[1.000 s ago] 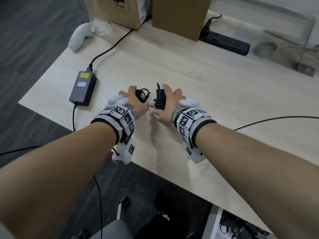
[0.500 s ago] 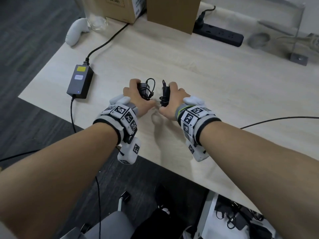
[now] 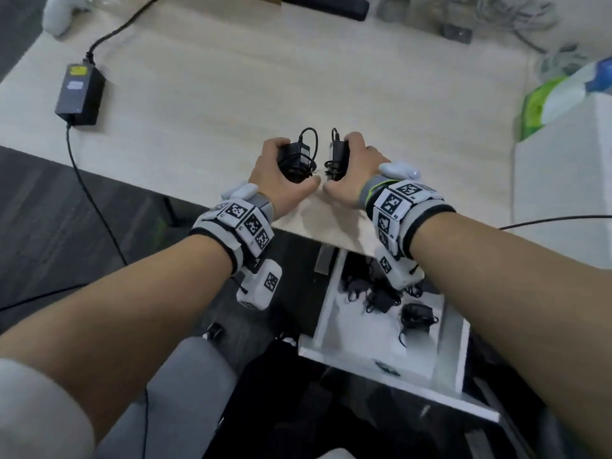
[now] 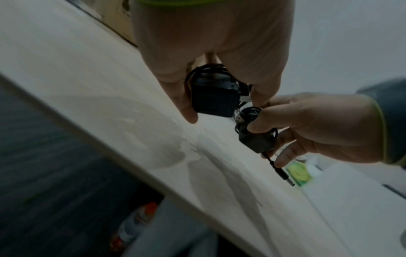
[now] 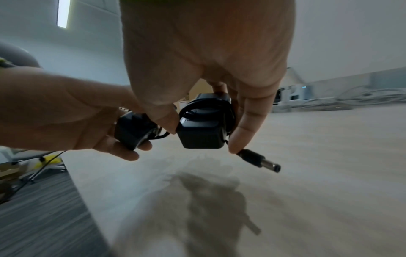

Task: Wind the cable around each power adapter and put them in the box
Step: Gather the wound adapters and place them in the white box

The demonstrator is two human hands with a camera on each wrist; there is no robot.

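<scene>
My left hand [image 3: 281, 170] grips a small black power adapter [image 3: 294, 160] with its cable wound round it, held just above the table near the front edge. Close beside it my right hand [image 3: 354, 167] grips a second black adapter [image 3: 337, 157], also wrapped in cable. In the left wrist view the left adapter [image 4: 211, 95] sits between thumb and fingers. The right wrist view has the right adapter [image 5: 202, 133] up close, its barrel plug [image 5: 261, 160] sticking out free under the fingers. A white box [image 3: 453, 346] below the table edge holds several wound black adapters [image 3: 417, 316].
A larger black power brick [image 3: 79, 94] with its cord lies on the light wood table [image 3: 265, 77] at the left. A power strip [image 3: 328, 5] lies at the back. A white block [image 3: 563, 180] and a green and white package [image 3: 543, 101] stand at the right. A black cable [image 3: 556, 220] crosses the right side.
Both hands drew back toward the table's front edge with their adapters. The view tilted down, so the white box under the table now shows.
</scene>
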